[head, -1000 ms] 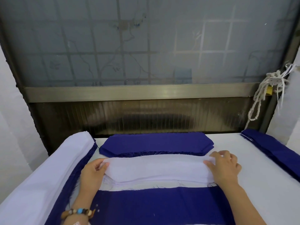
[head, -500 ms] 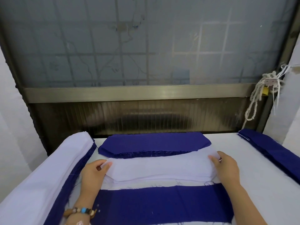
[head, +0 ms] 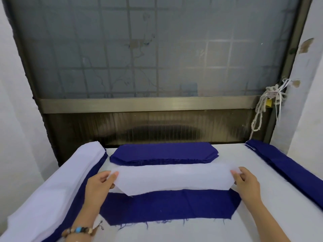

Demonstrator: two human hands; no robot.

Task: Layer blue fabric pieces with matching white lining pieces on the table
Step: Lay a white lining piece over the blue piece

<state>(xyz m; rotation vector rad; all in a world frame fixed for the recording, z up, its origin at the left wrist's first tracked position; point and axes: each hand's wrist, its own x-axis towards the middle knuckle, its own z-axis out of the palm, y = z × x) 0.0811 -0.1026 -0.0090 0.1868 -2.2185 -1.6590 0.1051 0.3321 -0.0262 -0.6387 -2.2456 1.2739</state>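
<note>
A long white lining piece [head: 173,179] is stretched between my hands just above the table. My left hand [head: 99,187] pinches its left end and my right hand [head: 248,186] pinches its right end. Its near edge overlaps the far edge of a single blue fabric piece [head: 167,206] lying flat in front of me. Behind the lining sits a stack of blue pieces [head: 164,153] with clipped corners.
A thick pile of white lining over blue cloth [head: 52,186] runs along the table's left side. Folded blue fabric [head: 286,168] lies along the right edge. The white table [head: 262,222] ends at a frosted window, where a knotted cord [head: 260,110] hangs.
Both hands have lifted the white lining piece off the white stack and drawn it toward me, over the near blue piece. The camera has tilted up a little.
</note>
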